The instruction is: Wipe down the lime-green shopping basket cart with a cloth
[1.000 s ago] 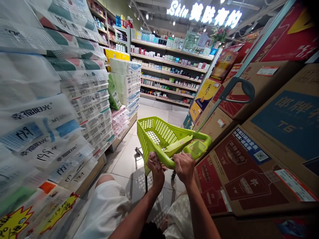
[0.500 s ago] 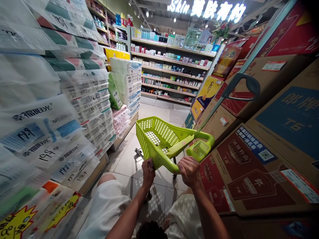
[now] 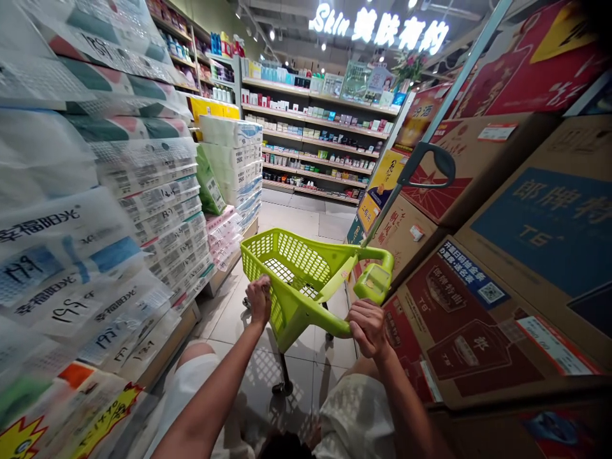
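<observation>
A lime-green shopping cart point(image 3: 329, 319) with a perforated plastic basket stands turned at an angle in front of me; inside, it shows only its bare mesh bottom. My right hand point(image 3: 367, 325) is wrapped round the near corner of its handle frame. On the basket's left side, my left hand point(image 3: 259, 299) is closed at the upper rim; its fingertips are partly hidden. A thin pole with a grey loop handle point(image 3: 433, 164) rises from the far side of the cart and leans right.
Stacked packs of tissue paper point(image 3: 172, 204) line the left on a low wooden platform. Cardboard cartons point(image 3: 482, 306) are piled high close on the right. Tiled floor point(image 3: 299, 213) runs between them to shelves of skincare products point(image 3: 325, 121) at the back.
My left hand has moved from the near handle end forward and left to the basket's side rim. The cart has turned a little and shifted left; my right hand keeps its grip.
</observation>
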`<state>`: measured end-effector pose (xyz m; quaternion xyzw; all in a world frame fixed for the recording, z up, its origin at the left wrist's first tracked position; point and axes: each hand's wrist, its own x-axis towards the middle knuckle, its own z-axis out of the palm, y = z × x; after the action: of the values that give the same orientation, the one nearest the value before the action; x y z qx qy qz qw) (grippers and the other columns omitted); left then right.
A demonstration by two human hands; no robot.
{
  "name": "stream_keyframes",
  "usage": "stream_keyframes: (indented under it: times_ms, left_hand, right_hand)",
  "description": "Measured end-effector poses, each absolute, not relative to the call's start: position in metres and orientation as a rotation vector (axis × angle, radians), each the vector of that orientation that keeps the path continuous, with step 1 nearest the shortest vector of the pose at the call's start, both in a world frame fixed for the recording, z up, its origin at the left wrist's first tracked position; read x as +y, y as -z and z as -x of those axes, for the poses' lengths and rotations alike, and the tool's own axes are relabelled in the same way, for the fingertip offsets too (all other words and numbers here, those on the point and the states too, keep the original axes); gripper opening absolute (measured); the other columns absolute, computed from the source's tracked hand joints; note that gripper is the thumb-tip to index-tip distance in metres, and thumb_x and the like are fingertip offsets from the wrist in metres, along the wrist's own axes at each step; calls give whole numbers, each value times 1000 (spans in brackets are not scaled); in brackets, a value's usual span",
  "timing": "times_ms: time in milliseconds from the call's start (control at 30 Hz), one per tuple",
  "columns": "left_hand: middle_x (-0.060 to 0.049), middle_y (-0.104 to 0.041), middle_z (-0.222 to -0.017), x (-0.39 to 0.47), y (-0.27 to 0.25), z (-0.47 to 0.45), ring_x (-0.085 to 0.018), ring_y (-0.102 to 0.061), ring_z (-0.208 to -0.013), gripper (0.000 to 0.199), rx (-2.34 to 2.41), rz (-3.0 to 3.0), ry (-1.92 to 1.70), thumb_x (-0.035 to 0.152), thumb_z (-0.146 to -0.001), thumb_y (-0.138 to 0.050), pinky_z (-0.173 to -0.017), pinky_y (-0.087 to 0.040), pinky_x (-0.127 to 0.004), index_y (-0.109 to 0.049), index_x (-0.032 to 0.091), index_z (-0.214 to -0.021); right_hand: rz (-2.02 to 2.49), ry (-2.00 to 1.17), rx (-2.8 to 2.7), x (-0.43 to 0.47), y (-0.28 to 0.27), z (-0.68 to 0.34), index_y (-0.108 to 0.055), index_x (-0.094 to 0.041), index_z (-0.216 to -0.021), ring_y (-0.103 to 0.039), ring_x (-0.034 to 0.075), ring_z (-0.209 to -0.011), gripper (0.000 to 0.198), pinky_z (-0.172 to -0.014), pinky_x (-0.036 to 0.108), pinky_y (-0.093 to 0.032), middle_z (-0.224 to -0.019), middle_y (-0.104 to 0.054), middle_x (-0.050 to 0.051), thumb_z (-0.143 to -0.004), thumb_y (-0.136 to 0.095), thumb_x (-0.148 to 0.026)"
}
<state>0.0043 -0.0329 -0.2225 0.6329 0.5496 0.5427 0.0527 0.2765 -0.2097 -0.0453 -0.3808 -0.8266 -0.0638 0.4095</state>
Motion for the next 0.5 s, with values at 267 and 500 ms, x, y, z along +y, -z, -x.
stream_keyframes:
  times_ms: [267, 500]
  left_hand:
    - [-16, -64, -121, -113, 291, -33, -31, -60, -115, 37, 1535, -1910, -1624, 27, -99, -41, -101, -52, -52, -64, 19, -128]
    - [-13, -62, -118, -115, 290, -15, -30, -58, -116, 35, 1494, -1907, -1501, 13, -86, -49, -103, -50, -54, -69, 20, -114]
  right_hand:
    - [974, 125, -2062, -215, 49, -278, -43, -23, -68, -40, 16, -60, 26, -67, 34, -30, -61, -43, -2, -93, -41, -23]
    - [996, 182, -2121, -220, 41, -300, -43, -23, -66, -43, 16, -61, 25, -69, 34, -36, -61, -45, -1, -91, -40, -21]
